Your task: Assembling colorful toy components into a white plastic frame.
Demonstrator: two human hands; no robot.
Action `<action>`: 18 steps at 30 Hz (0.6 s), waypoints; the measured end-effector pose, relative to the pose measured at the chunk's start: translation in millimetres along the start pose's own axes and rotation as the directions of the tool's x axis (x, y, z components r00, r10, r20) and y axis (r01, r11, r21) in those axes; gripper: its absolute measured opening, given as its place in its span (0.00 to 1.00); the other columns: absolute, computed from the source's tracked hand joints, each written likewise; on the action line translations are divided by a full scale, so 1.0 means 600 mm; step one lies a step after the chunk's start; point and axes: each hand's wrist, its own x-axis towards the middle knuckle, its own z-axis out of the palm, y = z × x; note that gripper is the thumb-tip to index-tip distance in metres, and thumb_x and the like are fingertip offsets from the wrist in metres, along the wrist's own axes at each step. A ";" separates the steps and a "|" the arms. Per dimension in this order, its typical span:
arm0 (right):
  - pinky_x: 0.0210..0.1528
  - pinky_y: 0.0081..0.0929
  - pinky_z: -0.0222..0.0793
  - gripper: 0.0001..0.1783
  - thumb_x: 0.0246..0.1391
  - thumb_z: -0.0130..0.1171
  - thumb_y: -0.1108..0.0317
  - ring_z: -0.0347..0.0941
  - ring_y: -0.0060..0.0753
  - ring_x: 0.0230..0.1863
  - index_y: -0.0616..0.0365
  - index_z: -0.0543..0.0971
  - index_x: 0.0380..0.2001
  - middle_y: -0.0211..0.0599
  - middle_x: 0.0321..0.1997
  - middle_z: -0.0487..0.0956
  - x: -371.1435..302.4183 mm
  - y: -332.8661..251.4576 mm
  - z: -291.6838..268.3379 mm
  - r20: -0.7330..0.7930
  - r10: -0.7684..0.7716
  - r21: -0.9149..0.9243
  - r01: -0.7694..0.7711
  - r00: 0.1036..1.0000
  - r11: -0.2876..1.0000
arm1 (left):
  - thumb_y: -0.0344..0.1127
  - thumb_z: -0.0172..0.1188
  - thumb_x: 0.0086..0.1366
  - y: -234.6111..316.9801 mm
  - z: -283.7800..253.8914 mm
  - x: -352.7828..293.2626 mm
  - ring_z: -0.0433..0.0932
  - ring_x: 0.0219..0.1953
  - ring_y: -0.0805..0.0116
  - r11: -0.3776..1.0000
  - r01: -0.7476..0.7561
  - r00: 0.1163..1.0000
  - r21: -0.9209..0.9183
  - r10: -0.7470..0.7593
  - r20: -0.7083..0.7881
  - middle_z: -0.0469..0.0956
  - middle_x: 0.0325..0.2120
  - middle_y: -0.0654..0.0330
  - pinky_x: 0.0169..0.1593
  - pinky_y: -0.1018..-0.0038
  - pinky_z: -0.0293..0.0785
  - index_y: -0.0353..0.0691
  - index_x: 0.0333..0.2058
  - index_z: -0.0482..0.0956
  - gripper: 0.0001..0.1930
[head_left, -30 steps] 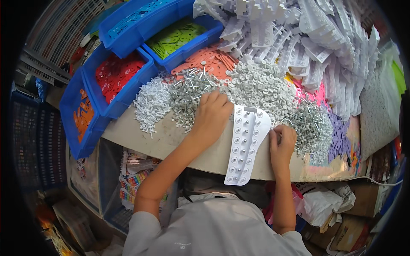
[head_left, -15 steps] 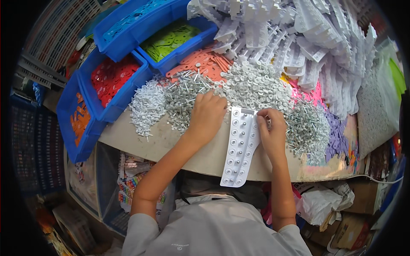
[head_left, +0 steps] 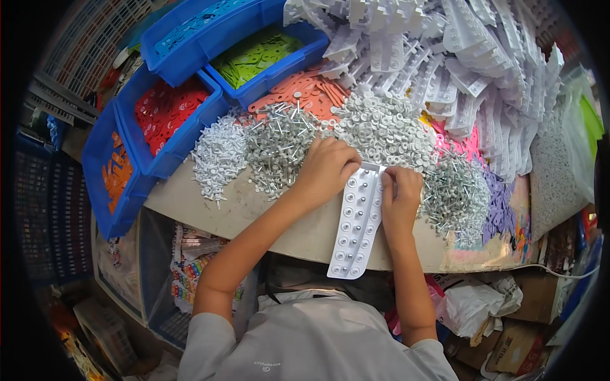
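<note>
The only bare stretch of the bench [head_left: 267, 219] runs along its near edge, left of the white strip [head_left: 356, 222] and below the screw heap [head_left: 276, 146], and it lies open from the near side. Behind that, heaps of white washers [head_left: 387, 127] and pegs [head_left: 219, 155] crowd the surface, blue bins [head_left: 171, 149] wall the left, and stacked white strips [head_left: 457, 57] block the far right
</note>
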 end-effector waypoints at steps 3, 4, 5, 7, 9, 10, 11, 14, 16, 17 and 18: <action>0.51 0.39 0.66 0.03 0.59 0.62 0.75 0.70 0.46 0.45 0.62 0.79 0.36 0.40 0.37 0.77 -0.002 0.002 0.002 -0.020 0.007 -0.005 -0.007 1.000 1.000 | 0.33 0.66 0.61 0.008 -0.008 0.004 0.73 0.44 0.62 0.999 0.041 0.999 -0.022 -0.040 0.027 0.79 0.34 0.65 0.52 0.64 0.62 0.43 0.33 0.83 0.03; 0.51 0.39 0.66 0.03 0.59 0.62 0.75 0.70 0.46 0.45 0.62 0.79 0.36 0.40 0.37 0.77 -0.002 0.001 0.002 -0.020 0.007 -0.005 -0.008 1.000 1.000 | 0.34 0.66 0.61 0.011 -0.011 0.005 0.73 0.43 0.62 0.997 0.070 0.996 -0.039 -0.068 0.049 0.79 0.34 0.65 0.52 0.65 0.62 0.44 0.33 0.83 0.03; 0.51 0.38 0.67 0.03 0.59 0.62 0.75 0.70 0.46 0.45 0.61 0.79 0.36 0.40 0.37 0.77 -0.002 0.000 0.002 -0.021 0.003 -0.012 -0.003 1.000 1.000 | 0.34 0.66 0.61 0.010 -0.011 0.003 0.73 0.43 0.62 0.997 0.070 0.996 -0.038 -0.068 0.049 0.79 0.34 0.65 0.52 0.65 0.62 0.44 0.33 0.83 0.03; 0.51 0.38 0.67 0.03 0.59 0.62 0.75 0.70 0.46 0.45 0.61 0.79 0.37 0.40 0.37 0.77 -0.002 0.000 0.002 -0.024 -0.002 -0.019 0.002 1.000 1.000 | 0.35 0.68 0.60 0.004 -0.008 -0.006 0.73 0.44 0.63 0.994 -0.073 0.995 0.077 0.077 -0.061 0.78 0.33 0.66 0.52 0.65 0.61 0.44 0.32 0.84 0.04; 0.51 0.38 0.66 0.03 0.59 0.62 0.75 0.70 0.46 0.45 0.61 0.79 0.37 0.41 0.37 0.77 -0.002 0.001 0.004 -0.021 0.001 -0.011 -0.001 1.000 1.000 | 0.35 0.68 0.59 0.002 -0.010 -0.008 0.73 0.44 0.63 0.993 -0.094 0.993 0.076 0.099 -0.064 0.78 0.33 0.66 0.52 0.65 0.61 0.44 0.32 0.84 0.04; 0.51 0.38 0.66 0.03 0.59 0.62 0.75 0.70 0.46 0.45 0.61 0.79 0.37 0.41 0.37 0.77 -0.002 0.000 0.004 -0.022 0.001 -0.011 -0.002 1.000 1.000 | 0.35 0.69 0.59 0.001 -0.010 -0.009 0.73 0.44 0.64 0.991 -0.115 0.990 0.075 0.120 -0.068 0.78 0.32 0.66 0.51 0.65 0.61 0.45 0.32 0.85 0.04; 0.51 0.38 0.66 0.03 0.59 0.61 0.75 0.70 0.47 0.45 0.62 0.79 0.37 0.41 0.37 0.77 -0.002 0.000 0.004 -0.022 -0.003 -0.014 0.003 1.000 1.000 | 0.35 0.69 0.59 -0.003 -0.008 -0.010 0.73 0.44 0.64 0.990 -0.116 0.990 0.075 0.122 -0.069 0.78 0.32 0.66 0.51 0.65 0.61 0.45 0.32 0.85 0.04; 0.51 0.39 0.66 0.04 0.59 0.61 0.75 0.70 0.47 0.45 0.62 0.79 0.37 0.41 0.36 0.77 -0.002 0.001 0.003 -0.021 -0.004 -0.011 0.004 1.000 1.000 | 0.34 0.68 0.59 -0.010 -0.008 -0.003 0.73 0.45 0.63 0.990 -0.132 0.982 0.043 0.136 -0.131 0.77 0.32 0.65 0.51 0.65 0.61 0.45 0.33 0.85 0.04; 0.52 0.39 0.65 0.04 0.59 0.61 0.75 0.69 0.48 0.45 0.62 0.78 0.37 0.42 0.36 0.77 -0.001 0.003 -0.002 -0.020 0.003 -0.006 -0.003 1.000 1.000 | 0.32 0.68 0.59 -0.006 -0.020 0.007 0.73 0.45 0.63 0.984 -0.061 0.964 0.168 0.102 -0.248 0.77 0.34 0.65 0.52 0.64 0.61 0.44 0.33 0.84 0.04; 0.51 0.38 0.66 0.04 0.60 0.61 0.75 0.71 0.46 0.44 0.62 0.79 0.38 0.41 0.36 0.77 0.002 0.001 -0.008 0.013 0.003 -0.001 -0.003 1.000 1.000 | 0.32 0.68 0.59 -0.009 -0.024 0.007 0.73 0.45 0.63 0.984 -0.063 0.964 0.169 0.104 -0.246 0.77 0.34 0.65 0.52 0.64 0.61 0.44 0.33 0.84 0.04; 0.50 0.37 0.67 0.04 0.60 0.60 0.75 0.72 0.44 0.43 0.62 0.79 0.39 0.41 0.36 0.77 0.005 0.000 -0.015 0.046 0.003 0.003 -0.003 0.999 1.000 | 0.31 0.68 0.58 -0.014 -0.026 0.007 0.73 0.46 0.63 0.977 -0.088 0.974 0.193 0.125 -0.188 0.77 0.35 0.64 0.53 0.63 0.61 0.43 0.33 0.84 0.04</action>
